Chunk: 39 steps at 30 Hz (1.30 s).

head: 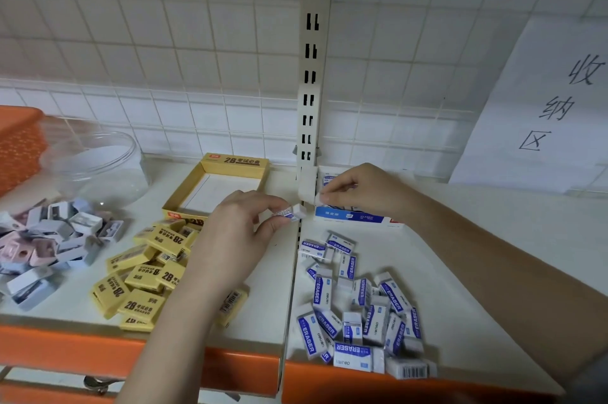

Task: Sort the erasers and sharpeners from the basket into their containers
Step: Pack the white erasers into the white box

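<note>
A: Erasers first: where are they, and what is held?

B: One small white eraser in a blue-and-white paper sleeve [291, 213] is pinched between thumb and fingertips of the left hand [237, 232], just left of the slotted metal shelf upright [309, 90]. Another white eraser [324, 198] is pinched by the right hand [365, 194] at the near edge of the blue-and-white cardboard eraser box [352, 216]. Neither grip is spread; both are pressed onto an eraser.

A: And the rest?

B: A loose heap of blue-sleeved erasers [358, 314] is seen on the white shelf [460, 239] nearer the camera. Yellow-sleeved 2B erasers [144, 275] are piled before an open yellow cardboard box [230, 170], and pastel plastic sharpeners [49, 239] lie beside a clear plastic jar [95, 166]. An orange mesh basket [18, 146] is seen at far left.

A: How should this step be done well?

B: Probably, the right-hand eraser should be slid in flat beside those already boxed, so rows are kept tight. The left-hand one is best passed across afterwards, sleeve aligned the same way.
</note>
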Available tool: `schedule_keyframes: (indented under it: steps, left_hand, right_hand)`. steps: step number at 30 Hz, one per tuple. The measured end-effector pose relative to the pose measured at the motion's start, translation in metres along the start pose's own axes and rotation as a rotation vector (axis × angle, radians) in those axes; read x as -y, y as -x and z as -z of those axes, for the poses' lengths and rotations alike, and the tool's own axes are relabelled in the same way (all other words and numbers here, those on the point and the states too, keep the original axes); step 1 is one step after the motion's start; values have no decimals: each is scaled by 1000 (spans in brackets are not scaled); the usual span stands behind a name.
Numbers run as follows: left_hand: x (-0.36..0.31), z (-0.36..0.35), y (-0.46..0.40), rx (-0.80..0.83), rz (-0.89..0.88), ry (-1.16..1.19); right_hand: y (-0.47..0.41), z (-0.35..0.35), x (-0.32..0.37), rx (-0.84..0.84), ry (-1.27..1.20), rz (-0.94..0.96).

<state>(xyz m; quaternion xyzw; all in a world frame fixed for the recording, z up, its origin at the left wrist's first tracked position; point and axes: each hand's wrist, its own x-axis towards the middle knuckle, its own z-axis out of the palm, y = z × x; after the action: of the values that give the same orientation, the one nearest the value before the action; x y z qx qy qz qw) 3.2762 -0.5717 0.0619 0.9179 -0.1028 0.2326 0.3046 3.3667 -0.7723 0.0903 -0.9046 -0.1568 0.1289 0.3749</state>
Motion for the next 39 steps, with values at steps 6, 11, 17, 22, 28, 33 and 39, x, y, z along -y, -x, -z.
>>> schedule_keyframes:
  steps: [6, 11, 17, 22, 28, 33, 39]
  left_hand:
    - [-1, 0, 1, -4, 12, 6]
    - [-1, 0, -2, -19, 44, 30]
    - [-1, 0, -4, -56, 137, 70]
    - [-2, 1, -4, -54, 147, 88]
    - [-4, 0, -7, -51, 171, 115]
    - [-8, -3, -12, -27, 178, 141]
    - [-12, -6, -22, 66, 308, 264]
  right_hand:
    - [-7, -1, -1, -6, 34, 3]
    - [-11, 0, 4, 8, 95, -42]
    - [-17, 2, 14, 68, 207, -90]
    - [-19, 3, 12, 97, 177, -73]
    - [-17, 13, 1, 67, 66, -143]
    - [-15, 5, -1, 17, 162, -75]
    - [4, 16, -9, -84, 84, -109]
